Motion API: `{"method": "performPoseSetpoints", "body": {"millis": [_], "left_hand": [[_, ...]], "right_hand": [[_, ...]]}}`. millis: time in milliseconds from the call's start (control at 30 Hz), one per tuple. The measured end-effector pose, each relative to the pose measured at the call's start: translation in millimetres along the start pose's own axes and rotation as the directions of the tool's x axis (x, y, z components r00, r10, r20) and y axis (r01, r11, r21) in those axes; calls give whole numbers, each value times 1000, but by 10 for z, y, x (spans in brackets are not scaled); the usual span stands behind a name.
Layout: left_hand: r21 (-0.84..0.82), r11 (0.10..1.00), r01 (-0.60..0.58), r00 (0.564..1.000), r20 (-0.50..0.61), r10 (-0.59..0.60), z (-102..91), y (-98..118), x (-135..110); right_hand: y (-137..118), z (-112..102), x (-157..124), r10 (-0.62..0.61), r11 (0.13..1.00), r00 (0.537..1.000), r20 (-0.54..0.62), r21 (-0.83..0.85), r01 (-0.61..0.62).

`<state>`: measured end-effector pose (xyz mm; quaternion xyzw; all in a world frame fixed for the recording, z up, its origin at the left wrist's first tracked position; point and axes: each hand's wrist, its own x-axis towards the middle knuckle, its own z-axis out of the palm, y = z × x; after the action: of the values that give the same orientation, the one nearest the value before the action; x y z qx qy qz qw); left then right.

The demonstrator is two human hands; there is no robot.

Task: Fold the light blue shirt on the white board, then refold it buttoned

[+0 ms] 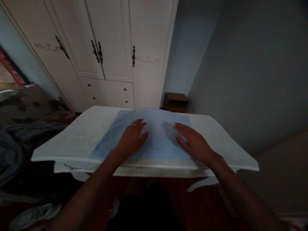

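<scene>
A light blue cloth (156, 141) lies spread out on a white table (74, 134), its far edge reaching the back of the tabletop. Over the cloth's left part is my left hand (132, 136), fingers apart and holding nothing, with a ring on one finger. My right hand (192, 141) is over the cloth's right part, also empty, its thumb away from the fingers. A shadow falls on the cloth beside the right fingertips. Whether either palm touches the cloth I cannot tell.
A white wardrobe (108, 38) with dark handles stands behind the table. Near the wall is a small brown cabinet (176, 99). Dark fabric (14, 147) is heaped at the left, with a shoe (36, 215) on the floor below.
</scene>
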<state>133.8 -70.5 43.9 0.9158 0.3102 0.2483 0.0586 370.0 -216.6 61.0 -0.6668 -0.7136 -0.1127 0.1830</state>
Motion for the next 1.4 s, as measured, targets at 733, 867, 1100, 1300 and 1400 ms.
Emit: {"method": "performPoseSetpoints", "body": {"millis": [733, 867, 1100, 1300, 1400], "left_hand": [[18, 996, -83, 980, 185, 78, 622, 205, -97], [23, 997, -73, 985, 161, 69, 642, 218, -113], [-225, 974, -38, 997, 57, 52, 663, 134, -99], [-653, 756, -37, 906, -341, -250, 465, 30, -345], [-615, 788, 14, 825, -439, -357, 275, -65, -731]], "right_hand": [[-418, 1025, 131, 97, 995, 979, 177, 7, -100], [-381, 1033, 124, 83, 996, 978, 189, 8, -86], [-366, 994, 163, 87, 996, 956, 281, 5, -92], [-379, 864, 251, 76, 996, 923, 378, 18, -90], [-416, 779, 349, 90, 995, 893, 441, 5, -102]]}}
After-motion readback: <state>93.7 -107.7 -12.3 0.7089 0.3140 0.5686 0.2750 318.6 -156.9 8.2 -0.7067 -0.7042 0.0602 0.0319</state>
